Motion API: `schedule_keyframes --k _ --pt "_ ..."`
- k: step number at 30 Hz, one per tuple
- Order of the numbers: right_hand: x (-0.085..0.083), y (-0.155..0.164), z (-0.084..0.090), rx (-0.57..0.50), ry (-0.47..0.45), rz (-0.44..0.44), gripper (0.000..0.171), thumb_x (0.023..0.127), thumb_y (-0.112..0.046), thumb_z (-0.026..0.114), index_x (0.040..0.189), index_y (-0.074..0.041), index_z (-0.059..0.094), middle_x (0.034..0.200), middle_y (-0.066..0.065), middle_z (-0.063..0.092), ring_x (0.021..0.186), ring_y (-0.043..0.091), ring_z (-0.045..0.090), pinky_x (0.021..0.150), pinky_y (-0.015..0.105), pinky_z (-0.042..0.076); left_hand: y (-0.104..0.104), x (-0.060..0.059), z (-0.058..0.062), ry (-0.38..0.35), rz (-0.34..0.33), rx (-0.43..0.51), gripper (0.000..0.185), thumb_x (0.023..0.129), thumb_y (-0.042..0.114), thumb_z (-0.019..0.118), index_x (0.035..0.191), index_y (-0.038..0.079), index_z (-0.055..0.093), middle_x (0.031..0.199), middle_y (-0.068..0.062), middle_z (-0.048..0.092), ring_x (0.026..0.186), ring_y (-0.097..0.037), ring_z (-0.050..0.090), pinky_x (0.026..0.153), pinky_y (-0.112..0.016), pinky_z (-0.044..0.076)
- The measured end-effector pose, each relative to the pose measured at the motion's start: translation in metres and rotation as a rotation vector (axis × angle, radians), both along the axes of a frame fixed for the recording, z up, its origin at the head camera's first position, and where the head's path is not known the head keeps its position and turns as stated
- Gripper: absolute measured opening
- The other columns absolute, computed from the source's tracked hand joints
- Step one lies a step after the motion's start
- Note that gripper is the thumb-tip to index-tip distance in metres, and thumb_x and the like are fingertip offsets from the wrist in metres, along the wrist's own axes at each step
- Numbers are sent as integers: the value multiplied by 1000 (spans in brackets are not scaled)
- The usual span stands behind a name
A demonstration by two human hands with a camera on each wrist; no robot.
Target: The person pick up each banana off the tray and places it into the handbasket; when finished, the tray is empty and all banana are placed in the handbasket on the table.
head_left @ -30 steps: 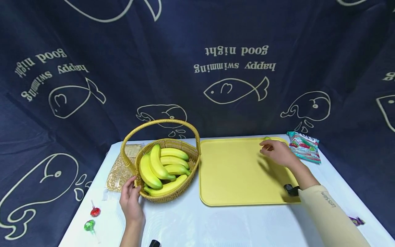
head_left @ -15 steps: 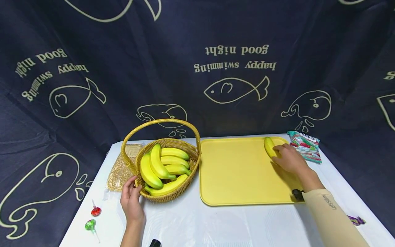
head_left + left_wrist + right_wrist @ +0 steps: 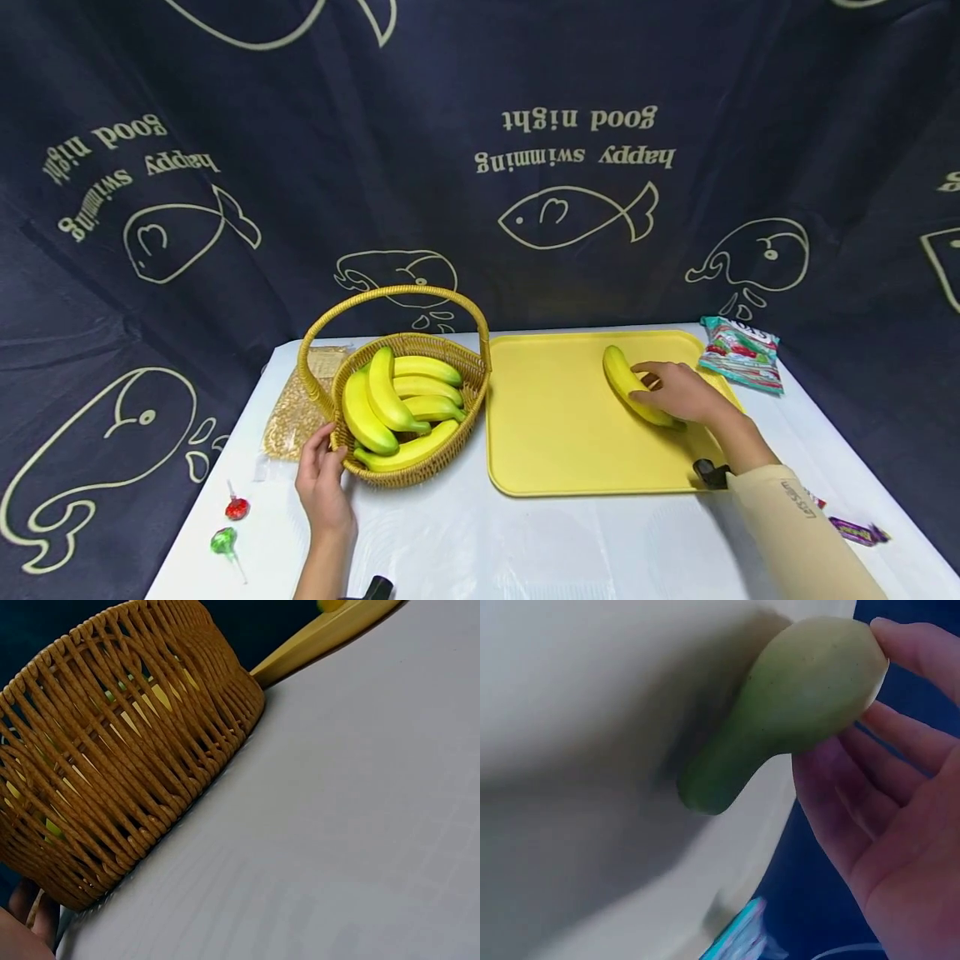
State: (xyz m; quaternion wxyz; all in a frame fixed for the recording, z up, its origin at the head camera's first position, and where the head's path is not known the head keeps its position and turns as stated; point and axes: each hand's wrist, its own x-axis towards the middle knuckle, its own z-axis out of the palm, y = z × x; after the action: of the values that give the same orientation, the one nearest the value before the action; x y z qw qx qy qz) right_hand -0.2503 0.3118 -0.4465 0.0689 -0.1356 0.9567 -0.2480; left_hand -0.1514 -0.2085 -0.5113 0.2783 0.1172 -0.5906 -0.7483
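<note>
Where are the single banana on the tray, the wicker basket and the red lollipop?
banana (image 3: 621, 377), head view, its bare upper half.
wicker basket (image 3: 420, 472), head view, front wall.
red lollipop (image 3: 237, 507), head view, its wrapped head.

Upside-down cream lettering is seen on the dark blue backdrop cloth (image 3: 480, 75): "good night" over "happy swimming" at centre, above a fish outline, and the same two lines are repeated at upper left, tilted, also inverted. A fragment of more cream lettering is cut off at the right edge, not readable. Small dark print is carried on the beige sleeve (image 3: 797, 500) along the right forearm; it is too small to be made out with certainty. Lettering is shown at the top of the snack packet (image 3: 742, 353) at the far right of the surface, inverted and illegible. No text is visible in either wrist view.
</note>
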Motion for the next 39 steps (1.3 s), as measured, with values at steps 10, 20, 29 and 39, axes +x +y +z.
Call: schedule_keyframes --k 10,20,29,39 --pt "13 -66 32 -106 40 145 57 86 -34 72 133 -7 55 110 6 64 93 20 60 80 38 50 0 1 2 -2 2 -2 36 90 -3 50 126 -1 55 138 -9 48 131 -20 41 89 -22 43" --pt "16 -121 59 -143 89 311 47 86 -30 71 129 -15 58 101 -6 64 88 11 61 76 32 51 -1 2 2 -8 2 1 35 91 -2 50 126 -1 55 140 -8 47 133 -19 38 87 -22 43" --pt "26 -145 72 -124 87 373 48 86 -32 69 130 -17 57 95 -8 64 86 8 60 75 30 51 -1 2 1 5 -7 -3 36 91 -3 50 127 -1 55 139 -8 48 132 -19 40 85 -22 45" --pt "40 -150 79 -120 33 438 49 84 -31 69 130 -20 57 96 -10 64 87 8 59 73 27 51 0 3 2 2 -9 -11 36 92 -2 49 127 0 55 138 -8 49 131 -18 41 85 -23 44"
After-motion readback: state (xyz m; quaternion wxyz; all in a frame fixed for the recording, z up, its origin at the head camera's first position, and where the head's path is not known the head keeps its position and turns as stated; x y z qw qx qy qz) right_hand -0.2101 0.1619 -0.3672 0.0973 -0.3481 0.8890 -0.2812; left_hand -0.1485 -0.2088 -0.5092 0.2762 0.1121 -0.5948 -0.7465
